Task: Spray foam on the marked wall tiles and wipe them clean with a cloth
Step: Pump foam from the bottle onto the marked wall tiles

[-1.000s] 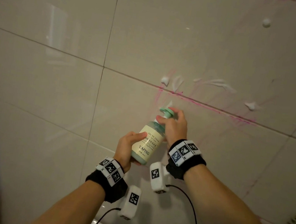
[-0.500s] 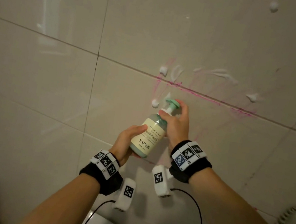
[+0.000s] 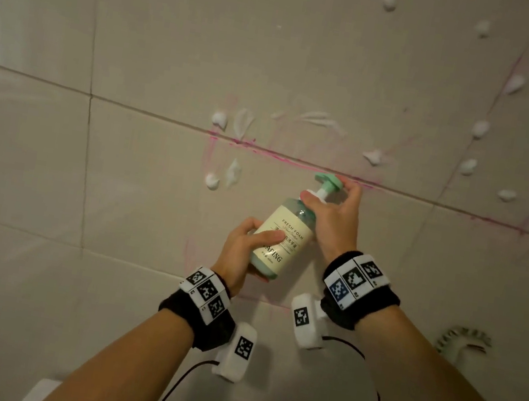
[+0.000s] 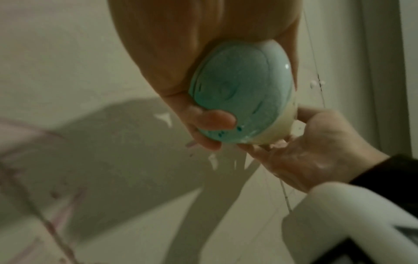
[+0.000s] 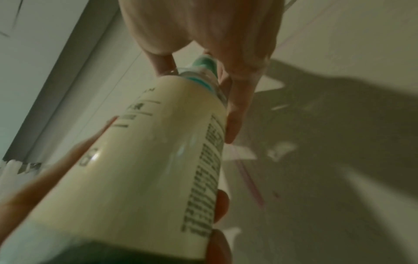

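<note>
Foam dabs (image 3: pixel 212 181) on wall tiles (image 3: pixel 140 187), left of bottle. Left hand (image 3: pixel 241 252) wrapped round base of foam pump bottle (image 3: pixel 283 238), tilted toward wall. Right hand (image 3: pixel 333 218) curled at neck, fingers on green pump head (image 3: pixel 330 181); pink marker line (image 3: pixel 283 158) just behind

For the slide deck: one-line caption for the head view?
Left hand holds foam bottle, right hand at its pump, before pink-marked tiles.
</note>
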A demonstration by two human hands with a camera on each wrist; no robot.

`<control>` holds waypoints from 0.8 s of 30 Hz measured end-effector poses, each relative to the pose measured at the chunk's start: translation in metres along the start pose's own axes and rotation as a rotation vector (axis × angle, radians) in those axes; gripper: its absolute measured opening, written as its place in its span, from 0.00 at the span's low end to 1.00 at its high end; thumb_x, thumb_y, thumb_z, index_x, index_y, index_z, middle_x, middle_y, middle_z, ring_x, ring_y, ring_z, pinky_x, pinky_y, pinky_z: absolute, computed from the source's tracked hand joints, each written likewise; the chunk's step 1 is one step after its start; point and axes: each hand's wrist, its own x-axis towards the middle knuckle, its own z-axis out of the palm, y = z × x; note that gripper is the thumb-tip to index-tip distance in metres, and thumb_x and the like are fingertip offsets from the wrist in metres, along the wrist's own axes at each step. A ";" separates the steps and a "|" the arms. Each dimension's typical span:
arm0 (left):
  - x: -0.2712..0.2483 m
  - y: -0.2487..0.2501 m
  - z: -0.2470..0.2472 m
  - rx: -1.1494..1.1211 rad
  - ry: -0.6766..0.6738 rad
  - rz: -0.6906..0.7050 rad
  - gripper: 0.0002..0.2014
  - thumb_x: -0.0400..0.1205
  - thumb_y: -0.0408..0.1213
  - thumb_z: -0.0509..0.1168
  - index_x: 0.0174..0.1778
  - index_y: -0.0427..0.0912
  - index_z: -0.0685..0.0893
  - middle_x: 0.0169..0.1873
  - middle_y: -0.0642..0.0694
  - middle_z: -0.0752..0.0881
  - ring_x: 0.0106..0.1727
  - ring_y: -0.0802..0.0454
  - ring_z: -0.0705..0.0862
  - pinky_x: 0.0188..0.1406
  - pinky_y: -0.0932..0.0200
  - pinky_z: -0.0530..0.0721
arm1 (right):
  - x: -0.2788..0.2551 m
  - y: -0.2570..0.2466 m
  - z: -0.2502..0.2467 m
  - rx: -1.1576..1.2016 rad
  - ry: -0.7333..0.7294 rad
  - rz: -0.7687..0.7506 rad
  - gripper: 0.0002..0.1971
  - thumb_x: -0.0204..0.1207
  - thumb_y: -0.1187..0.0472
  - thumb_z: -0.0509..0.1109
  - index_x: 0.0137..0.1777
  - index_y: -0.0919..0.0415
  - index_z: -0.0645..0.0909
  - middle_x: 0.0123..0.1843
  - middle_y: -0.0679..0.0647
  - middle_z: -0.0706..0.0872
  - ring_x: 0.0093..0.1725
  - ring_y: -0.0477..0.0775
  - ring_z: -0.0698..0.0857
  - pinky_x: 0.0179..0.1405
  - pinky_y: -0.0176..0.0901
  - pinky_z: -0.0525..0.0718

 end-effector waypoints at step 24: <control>0.013 -0.023 0.077 0.020 -0.046 -0.020 0.21 0.63 0.43 0.77 0.45 0.41 0.76 0.33 0.41 0.88 0.30 0.41 0.85 0.21 0.58 0.78 | 0.012 0.019 -0.078 0.141 0.107 0.024 0.28 0.74 0.63 0.80 0.71 0.49 0.74 0.42 0.48 0.90 0.40 0.44 0.92 0.55 0.63 0.91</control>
